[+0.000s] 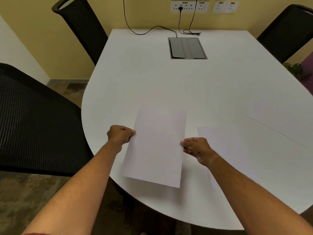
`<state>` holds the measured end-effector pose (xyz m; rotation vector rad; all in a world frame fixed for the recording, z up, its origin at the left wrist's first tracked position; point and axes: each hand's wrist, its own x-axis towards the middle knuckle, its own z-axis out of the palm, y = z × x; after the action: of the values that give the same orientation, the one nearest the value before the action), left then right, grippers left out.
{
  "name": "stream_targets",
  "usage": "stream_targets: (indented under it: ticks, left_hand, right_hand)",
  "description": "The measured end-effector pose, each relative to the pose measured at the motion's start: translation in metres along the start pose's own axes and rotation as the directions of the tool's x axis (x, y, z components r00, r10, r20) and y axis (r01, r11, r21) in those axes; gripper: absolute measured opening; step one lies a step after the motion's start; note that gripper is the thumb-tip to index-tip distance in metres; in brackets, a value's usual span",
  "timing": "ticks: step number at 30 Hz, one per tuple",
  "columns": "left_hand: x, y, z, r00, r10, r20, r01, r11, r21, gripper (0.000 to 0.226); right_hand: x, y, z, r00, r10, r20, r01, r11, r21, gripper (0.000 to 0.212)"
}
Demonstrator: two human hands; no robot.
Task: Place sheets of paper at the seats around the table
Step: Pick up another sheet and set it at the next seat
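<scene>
Holding one sheet (155,146) over the near curved end of the counter (152,78), left hand (119,135) pinching its left edge, right hand (196,148) pinching its right edge, both closed on the paper with thumbs on top. Hovering, by the look of the shadow under the near corner, or just touching down at the far end: hard to tell which. Pointing lengthwise away from the body, near edge reaching almost to the counter's rim. Lying flat already just to the right, a second sheet (225,146), partly under the right forearm, and possibly a third farther right, showing only as a thin dark line; too faint to be sure. Counting seats now: mesh chair (33,119) close on the left, tall chair (81,26) farther up the left side, another chair (288,31) at the far right. Nothing white lying in front of any of those three, as far as the glare allows. Judging progress as early: one sheet down for certain, one being set, several seats unserved. Guessing the sheet in hand is meant for the near end or the mesh chair's place. Sitting untouched up the middle, the cable box (187,48) with black leads (152,29) trailing to the wall sockets (189,6).
</scene>
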<state>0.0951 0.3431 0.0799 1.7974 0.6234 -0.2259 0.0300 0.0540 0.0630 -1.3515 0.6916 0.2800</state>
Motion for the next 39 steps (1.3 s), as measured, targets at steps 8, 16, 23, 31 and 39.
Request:
stream_targets:
  ticks: [8,16,23,31,39]
  left_hand:
    - [0.05,0.017,-0.007,1.0,0.013,0.013,-0.014,0.996,0.091,0.01]
    - [0.104,0.038,-0.006,1.0,0.018,-0.013,-0.015,0.975,0.22,0.011]
    - [0.151,0.057,-0.012,0.999,0.037,-0.013,-0.031,0.95,0.309,0.013]
    - [0.221,0.075,-0.016,0.995,0.075,0.069,-0.096,0.913,0.398,0.01]
    - [0.291,0.082,-0.018,0.985,0.065,0.159,-0.136,0.861,0.491,0.011]
  right_hand:
    - [0.036,0.0,0.026,0.999,0.028,0.026,-0.029,0.998,0.057,0.017]
    - [0.077,-0.004,0.056,0.997,0.065,0.037,-0.068,0.991,0.113,0.013]
    - [0.092,-0.004,0.089,0.995,0.095,0.004,-0.094,0.982,0.163,0.014]
    - [0.115,0.003,0.143,0.988,0.108,-0.111,-0.079,0.966,0.245,0.012]
    - [0.141,0.017,0.198,0.957,0.191,-0.22,-0.108,0.935,0.339,0.016]
